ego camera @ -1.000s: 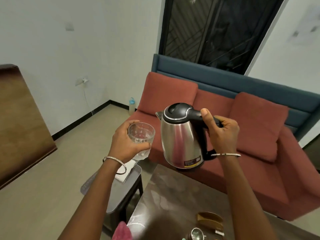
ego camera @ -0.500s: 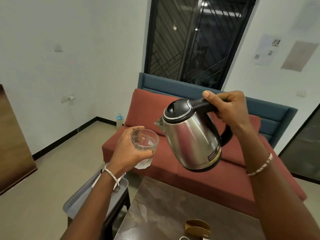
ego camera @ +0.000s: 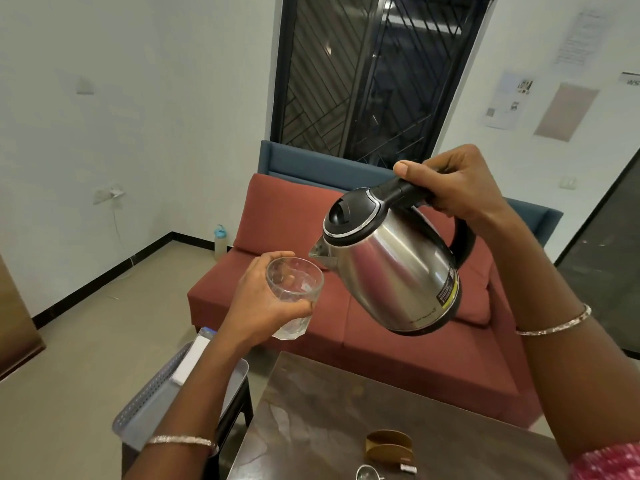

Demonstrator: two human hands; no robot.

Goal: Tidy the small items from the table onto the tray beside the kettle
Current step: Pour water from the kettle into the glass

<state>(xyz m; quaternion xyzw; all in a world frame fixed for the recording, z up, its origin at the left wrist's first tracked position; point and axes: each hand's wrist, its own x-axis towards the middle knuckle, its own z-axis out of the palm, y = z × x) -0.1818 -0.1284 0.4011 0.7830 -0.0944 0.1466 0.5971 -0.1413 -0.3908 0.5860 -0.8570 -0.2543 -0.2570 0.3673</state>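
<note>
Right hand [ego camera: 457, 192] grips the steel kettle [ego camera: 391, 271] by its black handle. The kettle is tipped, spout down-left toward a glass [ego camera: 294, 282] clasped in the left hand [ego camera: 259, 303]. The kettle's label is unreadable.

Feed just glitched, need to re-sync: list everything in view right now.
kettle: 1, steel and black, tilted in air, spout by glass rim
glass: 1, clear, left of kettle
tray: 1, grey, on stool left of table
box: 1, white, on tray
table: 1, dark brown, bottom centre
napkin holder: 1, gold, on table
sofa: 1, red with blue frame, behind table
bottle: 1, blue-capped, floor beside sofa
left hand: 1, grips glass
right hand: 1, grips kettle handle
</note>
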